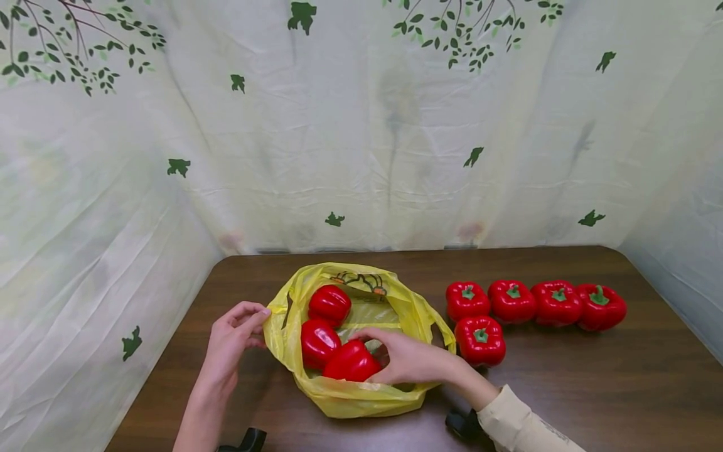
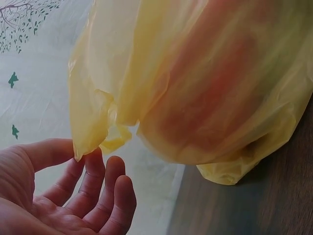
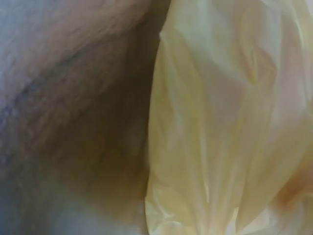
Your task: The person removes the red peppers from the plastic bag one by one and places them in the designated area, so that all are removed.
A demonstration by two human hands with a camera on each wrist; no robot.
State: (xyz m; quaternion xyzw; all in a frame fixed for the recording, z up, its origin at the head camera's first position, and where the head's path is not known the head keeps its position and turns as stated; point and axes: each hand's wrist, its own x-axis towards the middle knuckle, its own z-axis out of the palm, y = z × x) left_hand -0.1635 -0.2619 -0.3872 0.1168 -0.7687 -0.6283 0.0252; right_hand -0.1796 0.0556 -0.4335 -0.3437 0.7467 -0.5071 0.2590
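Note:
A yellow plastic bag point(image 1: 344, 402) lies with its mouth wide on the brown table. My left hand point(image 1: 234, 336) pinches the bag's left edge between thumb and fingers, which the left wrist view shows close up; its other fingers are loosely bent. My right hand point(image 1: 403, 359) reaches inside over the right rim and grips a red bell pepper point(image 1: 351, 362) at the front of the bag. Two more red peppers are inside, one in the middle point(image 1: 319, 344) and one toward the back point(image 1: 330, 306). In the right wrist view, yellow plastic point(image 3: 210, 122) hides that hand.
Right of the bag, several red bell peppers with green stems stand in a row point(image 1: 513, 302), with one more pepper point(image 1: 480, 340) in front of the row's left end. The wooden table point(image 1: 593, 376) ends at a pale leaf-printed curtain point(image 1: 361, 157) behind.

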